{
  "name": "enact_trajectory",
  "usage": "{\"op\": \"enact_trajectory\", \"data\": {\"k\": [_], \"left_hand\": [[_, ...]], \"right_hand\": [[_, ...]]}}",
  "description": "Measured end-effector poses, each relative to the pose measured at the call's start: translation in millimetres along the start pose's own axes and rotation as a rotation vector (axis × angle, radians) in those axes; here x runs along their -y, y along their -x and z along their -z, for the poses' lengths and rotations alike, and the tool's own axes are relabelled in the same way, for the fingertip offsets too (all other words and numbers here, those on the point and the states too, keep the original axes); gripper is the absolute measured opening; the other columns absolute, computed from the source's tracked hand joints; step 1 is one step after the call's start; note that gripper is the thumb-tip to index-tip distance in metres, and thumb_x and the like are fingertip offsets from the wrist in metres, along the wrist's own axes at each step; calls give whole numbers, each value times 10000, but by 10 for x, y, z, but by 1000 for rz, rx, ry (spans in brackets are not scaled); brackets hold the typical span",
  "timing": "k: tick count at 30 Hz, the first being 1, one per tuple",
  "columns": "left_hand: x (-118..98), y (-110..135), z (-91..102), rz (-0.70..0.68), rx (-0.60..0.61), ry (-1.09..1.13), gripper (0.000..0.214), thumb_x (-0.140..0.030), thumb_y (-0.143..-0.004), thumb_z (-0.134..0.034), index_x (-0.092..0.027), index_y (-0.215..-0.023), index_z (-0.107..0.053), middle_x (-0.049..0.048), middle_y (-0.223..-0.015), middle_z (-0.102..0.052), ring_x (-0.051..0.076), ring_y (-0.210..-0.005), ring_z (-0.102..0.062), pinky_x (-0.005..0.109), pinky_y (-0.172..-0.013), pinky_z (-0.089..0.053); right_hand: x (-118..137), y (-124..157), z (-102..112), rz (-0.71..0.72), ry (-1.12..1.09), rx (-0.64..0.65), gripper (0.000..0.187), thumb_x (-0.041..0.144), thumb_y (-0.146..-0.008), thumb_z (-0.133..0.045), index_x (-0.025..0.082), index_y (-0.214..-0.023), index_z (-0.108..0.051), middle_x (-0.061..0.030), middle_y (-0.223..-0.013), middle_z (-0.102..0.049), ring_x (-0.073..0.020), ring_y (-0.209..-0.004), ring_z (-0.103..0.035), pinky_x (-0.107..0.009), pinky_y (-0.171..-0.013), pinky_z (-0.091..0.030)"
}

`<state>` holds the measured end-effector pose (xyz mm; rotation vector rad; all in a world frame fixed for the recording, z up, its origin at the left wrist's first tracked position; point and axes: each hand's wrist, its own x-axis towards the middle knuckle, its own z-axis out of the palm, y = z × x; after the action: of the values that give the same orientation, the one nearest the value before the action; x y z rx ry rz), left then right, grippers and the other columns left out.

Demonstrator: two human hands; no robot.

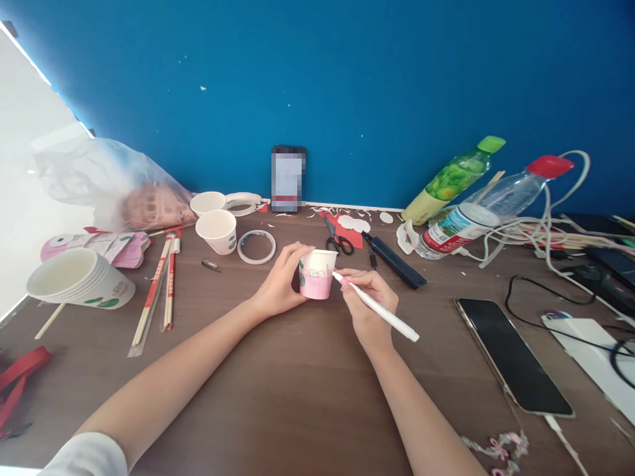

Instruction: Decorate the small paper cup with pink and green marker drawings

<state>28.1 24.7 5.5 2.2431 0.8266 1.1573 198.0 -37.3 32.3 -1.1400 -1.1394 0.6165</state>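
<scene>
In the middle of the table is a paper cup [317, 274], upright, its lower part coloured pink and its upper band white with green print. My left hand [282, 281] grips its left side, thumb low and fingers near the rim. In my right hand [371, 304] is a white marker [384, 314], held like a pen. The marker's pink tip end points at the cup's right side; whether it touches cannot be told. Scissors [340, 241] with black handles lie just behind the cup, on red paper [353, 237].
Two paper cups [216, 231], a tape roll [256, 246] and wrapped chopsticks [151, 291] lie to the left, with stacked cups [79, 281] farther out. A phone [288, 178] leans on the blue wall. Rightward are bottles [459, 228], cables and a dark phone [513, 354].
</scene>
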Motion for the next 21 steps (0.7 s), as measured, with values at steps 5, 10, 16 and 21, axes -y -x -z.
{"op": "enact_trajectory", "data": {"k": [5,10,16,21], "left_hand": [[0,4,0,20,9,-13,802,-179,-700,-749,-243,-1376,-324,147,-1357,-429,345,-1365,-380,530,-1110,-369],[4,4,-3,15,2,-17,818,-157,-684,-752,-236,-1379,-328,153,-1358,-432,341,-1361,-387,528,-1107,-374],[6,6,-5,13,-4,-22,841,-171,-681,-757,-247,-1385,-304,156,-1374,-430,366,-1384,-366,556,-1113,-354],[10,3,-5,13,0,-20,865,-186,-680,-755,-233,-1396,-273,170,-1409,-425,381,-1418,-321,582,-1136,-314]], "right_hand": [[-33,-10,17,-12,8,3,94,149,-701,-669,211,-670,-606,-49,-818,-734,-216,-803,-711,-371,-730,-560],[-67,-9,19,-15,-32,0,100,143,-685,-669,215,-651,-609,-38,-798,-722,-218,-802,-711,-420,-797,-576],[-78,-2,20,48,-98,5,116,144,-692,-678,227,-643,-613,-8,-719,-699,-207,-772,-703,-491,-913,-555],[-139,-12,45,-42,-189,-23,69,198,-740,-691,222,-717,-630,-21,-792,-730,-260,-952,-719,-517,-954,-508]]}}
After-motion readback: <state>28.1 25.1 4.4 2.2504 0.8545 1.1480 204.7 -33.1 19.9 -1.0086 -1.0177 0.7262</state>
